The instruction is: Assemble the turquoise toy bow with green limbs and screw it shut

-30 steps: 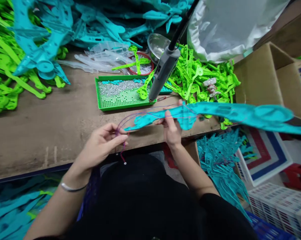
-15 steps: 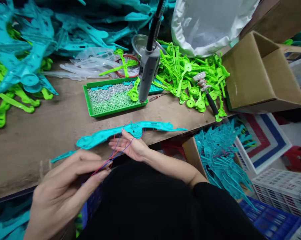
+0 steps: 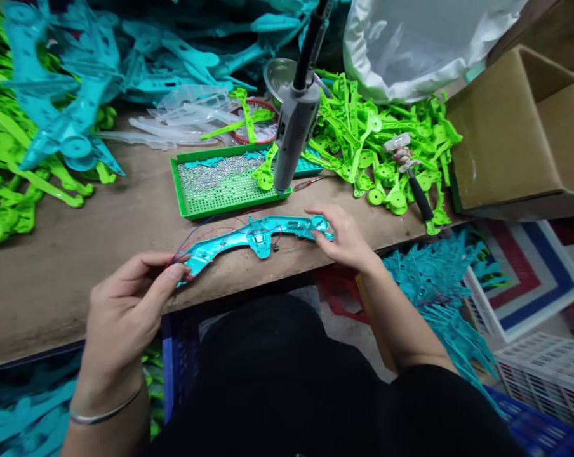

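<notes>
A long, curved turquoise plastic part (image 3: 259,236) lies near the table's front edge, its hollow side up. Thin red and blue wires (image 3: 206,222) run loosely along and behind it, and a small dark piece sits by its middle tab. At the part's left end, my left hand (image 3: 134,295) is closed in a pinch on the wires; whether it also grips the plastic tip is hidden by the fingers. My right hand (image 3: 347,238) has thumb and forefinger closed around the part's right end.
Behind the part stands a green perforated tray (image 3: 234,204) of small metal screws, with a grey electric screwdriver (image 3: 294,133) hanging over it. Lime-green parts (image 3: 363,139) and a wrapped-head hammer (image 3: 413,184) lie right, near a cardboard box (image 3: 501,146). Turquoise parts (image 3: 72,95) are heaped left.
My right hand has gone from lying open under the wires to gripping the part's right end. The part now shows its hollow side. My left hand has moved forward to its left end.
</notes>
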The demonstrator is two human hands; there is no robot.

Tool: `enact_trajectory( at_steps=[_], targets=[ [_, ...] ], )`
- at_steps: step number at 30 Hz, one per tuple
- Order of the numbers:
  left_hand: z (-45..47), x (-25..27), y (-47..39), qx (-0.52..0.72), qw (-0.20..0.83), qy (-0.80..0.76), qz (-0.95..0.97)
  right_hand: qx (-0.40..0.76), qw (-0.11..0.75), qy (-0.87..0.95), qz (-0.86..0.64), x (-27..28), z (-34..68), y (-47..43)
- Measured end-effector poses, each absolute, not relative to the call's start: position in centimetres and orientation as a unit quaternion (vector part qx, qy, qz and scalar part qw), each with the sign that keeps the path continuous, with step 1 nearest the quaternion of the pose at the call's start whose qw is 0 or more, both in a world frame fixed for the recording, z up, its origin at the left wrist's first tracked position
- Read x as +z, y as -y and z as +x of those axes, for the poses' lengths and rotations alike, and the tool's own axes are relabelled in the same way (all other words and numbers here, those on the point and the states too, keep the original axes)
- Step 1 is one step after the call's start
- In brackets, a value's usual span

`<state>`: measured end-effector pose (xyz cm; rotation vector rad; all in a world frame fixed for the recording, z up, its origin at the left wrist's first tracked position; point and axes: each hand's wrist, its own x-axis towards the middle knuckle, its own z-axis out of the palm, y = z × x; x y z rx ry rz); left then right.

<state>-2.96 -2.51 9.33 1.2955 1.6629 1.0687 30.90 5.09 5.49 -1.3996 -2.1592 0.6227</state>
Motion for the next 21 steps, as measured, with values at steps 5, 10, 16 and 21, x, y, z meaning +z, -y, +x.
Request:
enact_trajectory(
  at_steps=[5, 10, 16, 21],
  targets=[
    [-4.1, 9.7, 3.5, 0.368, 0.338, -0.604, 0.621, 0.215, 0.113, 0.844, -0.478, 2.8, 32.0, -7.3],
    [-6.5, 7.7, 5.7, 0.170, 0.366, -0.515, 0.757, 0.173, 0.131, 0.846, -0.487, 2.9, 31.4, -7.0],
    [-6.1, 7.9, 6.5, 0.147, 0.345, -0.523, 0.765, 0.033, 0.194, 0.863, -0.466, 5.9, 31.6, -5.9],
    [-1.7, 11.0, 3.0, 0.370, 0.150, -0.589, 0.703, -0.034, 0.197, 0.874, -0.443, 8.4, 30.6, -5.0]
  ],
)
